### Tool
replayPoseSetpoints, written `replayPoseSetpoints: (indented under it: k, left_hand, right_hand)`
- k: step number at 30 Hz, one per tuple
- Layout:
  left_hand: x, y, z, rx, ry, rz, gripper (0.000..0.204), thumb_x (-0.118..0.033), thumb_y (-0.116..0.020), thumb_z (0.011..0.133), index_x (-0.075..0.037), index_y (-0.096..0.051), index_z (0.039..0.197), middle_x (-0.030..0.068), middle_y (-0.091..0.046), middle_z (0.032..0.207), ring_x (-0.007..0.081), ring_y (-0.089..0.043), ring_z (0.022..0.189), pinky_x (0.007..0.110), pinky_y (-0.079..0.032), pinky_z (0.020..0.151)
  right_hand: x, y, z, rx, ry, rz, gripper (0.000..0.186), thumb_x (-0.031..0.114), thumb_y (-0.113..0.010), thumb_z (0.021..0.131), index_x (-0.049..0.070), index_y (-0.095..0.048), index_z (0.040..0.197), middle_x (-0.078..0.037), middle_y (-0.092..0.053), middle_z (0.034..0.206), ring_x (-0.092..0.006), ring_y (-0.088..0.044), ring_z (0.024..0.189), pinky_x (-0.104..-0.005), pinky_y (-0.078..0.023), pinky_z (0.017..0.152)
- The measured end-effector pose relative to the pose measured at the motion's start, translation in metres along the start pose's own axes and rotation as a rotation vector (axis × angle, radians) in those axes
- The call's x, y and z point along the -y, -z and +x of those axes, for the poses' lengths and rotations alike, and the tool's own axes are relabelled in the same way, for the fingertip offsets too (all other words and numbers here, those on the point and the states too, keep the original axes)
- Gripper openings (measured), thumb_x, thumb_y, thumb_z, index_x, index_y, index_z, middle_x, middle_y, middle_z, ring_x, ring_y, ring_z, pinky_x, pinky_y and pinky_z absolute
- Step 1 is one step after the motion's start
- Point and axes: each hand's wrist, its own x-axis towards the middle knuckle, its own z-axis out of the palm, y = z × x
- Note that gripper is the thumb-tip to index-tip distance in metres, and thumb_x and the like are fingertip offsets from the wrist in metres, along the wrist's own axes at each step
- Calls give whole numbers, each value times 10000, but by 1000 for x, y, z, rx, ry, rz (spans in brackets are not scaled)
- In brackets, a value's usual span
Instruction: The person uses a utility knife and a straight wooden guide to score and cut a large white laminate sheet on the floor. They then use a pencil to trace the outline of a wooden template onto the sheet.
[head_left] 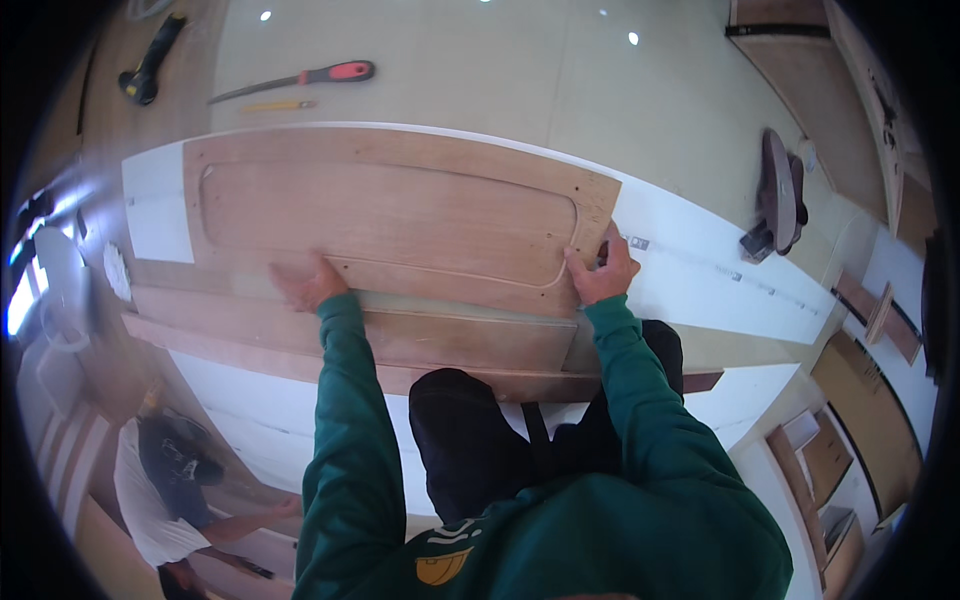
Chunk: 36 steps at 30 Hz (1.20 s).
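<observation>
Now then, the action sits mid-frame, where a wooden panel (390,210) with a round-cornered groove lies across a long white board (700,245). At its right end the right hand (606,268) has hold of the edge, thumb on the face, fingers closed around the side. Lower left of the panel's middle, the left hand (308,285) is at the near edge, fingers loosely spread; it is badly blurred, so whether they grip or merely brush the wood can't be told. Judging by that pose, the step in hand is handling the panel into position on the board, not working on it: the red-and-black-handled file (335,72) and yellow pencil (277,105) lie untouched in the upper left. The next move calls for a steady right hold and a settled left one, with the ends kept level above the wooden strip (480,338) just below.
</observation>
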Motion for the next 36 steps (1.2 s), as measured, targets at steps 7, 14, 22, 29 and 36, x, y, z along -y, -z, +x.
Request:
replayPoseSetpoints:
  k: [7, 14, 22, 29, 36]
  left_hand:
    - [-6, 5, -5, 12, 94, -91, 785, -345, -713, 787, -72, -364, 1436, 196, -456, 1391, 393, -412, 1282, 496, -284, 1098]
    - [2, 1, -3, -26, 58, -36, 804, -354, -720, 776, -10, -378, 1417, 248, -479, 1349, 376, -440, 1261, 494, -316, 1076]
    - [-4, 5, -1, 27, 0, 28, 920, -472, -726, 741, -58, -320, 1454, 172, -362, 1482, 324, -285, 1406, 597, -73, 1139]
    - [19, 93, 13, 688, 178, -588, 878, -444, -736, 776, -31, -338, 1440, 191, -558, 1317, 366, -526, 1223, 449, -401, 1040]
    - [142, 178, -109, 621, 1, -242, 636, -389, -710, 810, -71, -518, 1327, 182, -671, 1123, 323, -644, 1037, 401, -496, 927]
  right_hand:
    - [-6, -4, 4, 76, -154, 223, 783, 263, -841, 674, -47, -497, 1305, -176, -626, 1052, -287, -628, 924, -384, -518, 812]
    - [-16, -20, -1, -63, -26, 120, 745, 253, -847, 651, -3, -552, 1285, -148, -647, 948, -229, -624, 840, -349, -525, 755]
    - [-25, -28, -9, -103, 108, -153, 723, 243, -805, 712, -12, -493, 1313, -162, -657, 1007, -251, -642, 857, -328, -517, 733]
    - [-58, 23, 51, 530, -351, 448, 652, 360, -764, 799, 26, -487, 1286, -123, -635, 1035, -192, -643, 844, -301, -479, 642]
    - [-247, 201, -109, -1, -69, -37, 513, 262, -705, 842, -48, -553, 1222, -197, -631, 1102, -274, -620, 979, -367, -510, 840]
